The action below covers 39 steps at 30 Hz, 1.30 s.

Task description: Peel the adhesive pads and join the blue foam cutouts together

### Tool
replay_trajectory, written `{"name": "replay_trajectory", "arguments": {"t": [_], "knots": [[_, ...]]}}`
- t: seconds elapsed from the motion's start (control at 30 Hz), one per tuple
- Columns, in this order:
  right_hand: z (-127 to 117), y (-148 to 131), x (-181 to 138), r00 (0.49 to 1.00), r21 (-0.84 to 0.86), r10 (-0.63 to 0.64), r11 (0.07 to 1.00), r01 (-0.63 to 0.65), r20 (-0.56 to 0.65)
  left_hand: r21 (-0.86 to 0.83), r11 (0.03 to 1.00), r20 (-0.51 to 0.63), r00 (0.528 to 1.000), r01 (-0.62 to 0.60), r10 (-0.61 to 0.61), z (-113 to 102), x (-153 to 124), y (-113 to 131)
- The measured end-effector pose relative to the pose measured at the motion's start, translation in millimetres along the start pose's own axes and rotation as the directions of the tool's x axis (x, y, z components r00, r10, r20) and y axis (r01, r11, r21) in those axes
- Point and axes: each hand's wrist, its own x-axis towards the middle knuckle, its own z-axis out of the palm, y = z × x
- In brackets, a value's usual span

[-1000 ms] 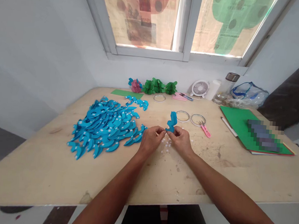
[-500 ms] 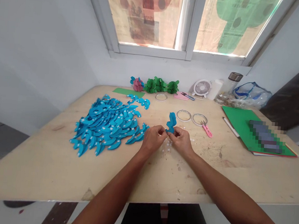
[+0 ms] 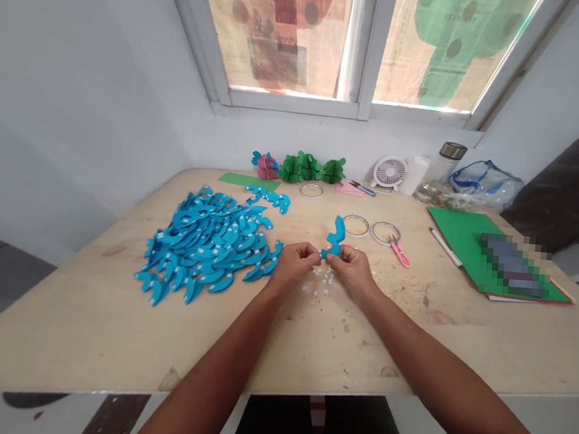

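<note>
A folded blue paper piece with wavy, scalloped edges (image 3: 337, 231) stands up over the table in front of me. My right hand (image 3: 354, 270) pinches its lower end between thumb and fingers. Close beside that end, my left hand (image 3: 293, 265) is closed in a pinch; what lies between its fingertips is too small to make out. Small white paper scraps (image 3: 326, 281) are scattered on the table beneath both hands. Left of my left hand lies a big heap of similar blue paper pieces (image 3: 218, 235), many bearing small white squares.
Two tape rolls (image 3: 385, 233) and pink-handled snips (image 3: 399, 251) lie beyond my right hand. Green folders (image 3: 460, 247) with a blurred phone are at right. Along the wall stand green paper ornaments (image 3: 307, 167), a small fan (image 3: 390, 173) and a glass bottle (image 3: 444, 167).
The blue piece has turned and leans more to the right. My left fingertips have drawn slightly away from my right ones, leaving a small gap.
</note>
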Motion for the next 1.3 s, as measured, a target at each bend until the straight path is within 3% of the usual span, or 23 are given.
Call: {"name": "replay_trajectory", "arguments": {"t": [0.7, 0.9, 1.1, 1.2, 1.3], "knots": [[-3, -2, 2, 0.997, -0.066, -0.062, 0.996, 0.060, -0.034, -0.104, 0.992, 0.043, 0.997, 0.068, -0.064, 2, 1, 2], [-3, -2, 2, 0.997, -0.072, -0.036, 0.997, 0.031, -0.071, -0.138, 0.990, -0.176, 0.984, -0.034, 0.010, -6, 8, 0], [-5, 11, 7, 0.998, -0.077, -0.048, 0.996, 0.044, -0.046, -0.192, 0.966, -0.453, 0.889, -0.173, 0.069, -30, 12, 13], [-6, 15, 8, 0.998, -0.075, -0.053, 0.996, 0.050, -0.035, -0.187, 0.963, -0.483, 0.872, -0.195, 0.083, -50, 8, 25], [-6, 16, 8, 0.998, -0.079, -0.057, 0.995, 0.055, -0.029, -0.055, 0.983, -0.406, 0.904, -0.173, 0.137, -71, -2, 27]]}}
